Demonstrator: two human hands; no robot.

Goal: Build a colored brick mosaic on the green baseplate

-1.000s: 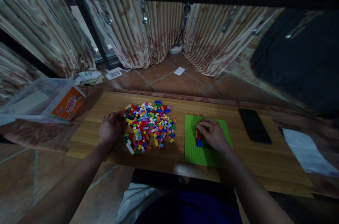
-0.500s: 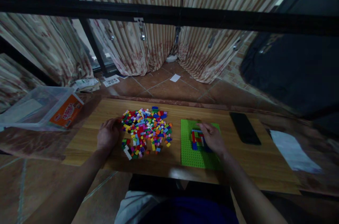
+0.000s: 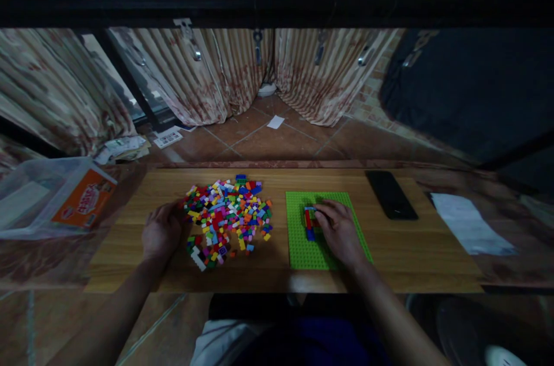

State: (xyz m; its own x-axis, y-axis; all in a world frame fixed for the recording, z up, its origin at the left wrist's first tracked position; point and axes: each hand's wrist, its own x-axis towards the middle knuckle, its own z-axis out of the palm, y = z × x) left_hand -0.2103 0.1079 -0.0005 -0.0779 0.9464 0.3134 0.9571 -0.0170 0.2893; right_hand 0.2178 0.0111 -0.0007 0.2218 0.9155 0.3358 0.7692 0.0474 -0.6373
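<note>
Ctr-R: studded plastic baseplate (image 3: 298, 253). Ctr-L: smooth plastic bricks (image 3: 220, 213). Mid: wood-grain tabletop (image 3: 279, 245), semi-gloss nr btm edge. Far L: clear plastic tub (image 3: 60, 172). Top: pleated cloth curtains (image 3: 303, 77).

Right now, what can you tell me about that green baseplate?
The baseplate is a thin, bright green, rectangular sheet, apparently plastic, covered in rows of studs. It lies flat on the wooden table, between the heap of loose bricks and the black smartphone, touching neither. A small brick structure, showing red and blue, stands on it. The right-hand grip is at that structure, hiding part of the baseplate; whether it touches the baseplate is unclear.
</note>
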